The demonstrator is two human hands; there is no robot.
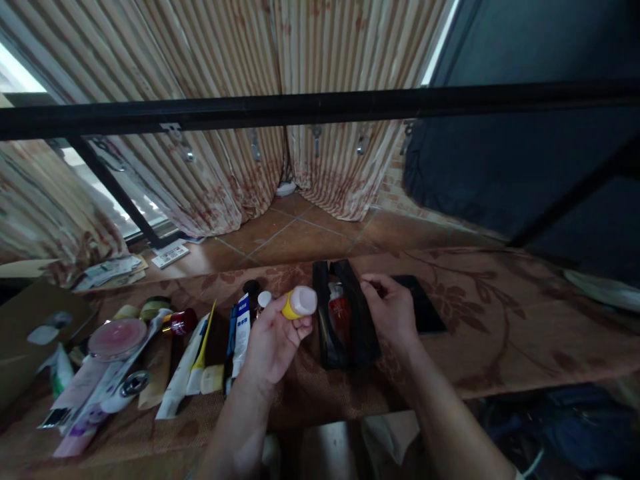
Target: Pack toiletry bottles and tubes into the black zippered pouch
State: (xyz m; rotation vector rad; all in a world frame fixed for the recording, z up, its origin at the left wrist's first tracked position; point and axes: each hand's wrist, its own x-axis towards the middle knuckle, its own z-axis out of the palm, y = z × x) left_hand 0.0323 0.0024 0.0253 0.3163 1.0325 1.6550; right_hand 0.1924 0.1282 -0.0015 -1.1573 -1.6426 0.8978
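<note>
My left hand (276,343) is closed round a small yellow bottle (289,308) with a pale, whitish end (303,301) pointing right. Just to its right, a black pouch (361,339) lies with its top open. Inside the pouch is a bottle of red-brown liquid (340,319) with a clear cap. My right hand (393,308) pinches the pouch's right edge; its fingertips are partly hidden. Left of my left hand lie a white and blue tube (242,330) and a white-capped bottle (265,299), partly covered by the hand.
Tubes and jars fill the cloth's left side, among them a pink round container (118,338), a dark red jar (181,323) and a yellow tube (201,357). A dark flat tablet-like object (424,305) lies beyond my right hand. A cardboard box (37,340) stands far left.
</note>
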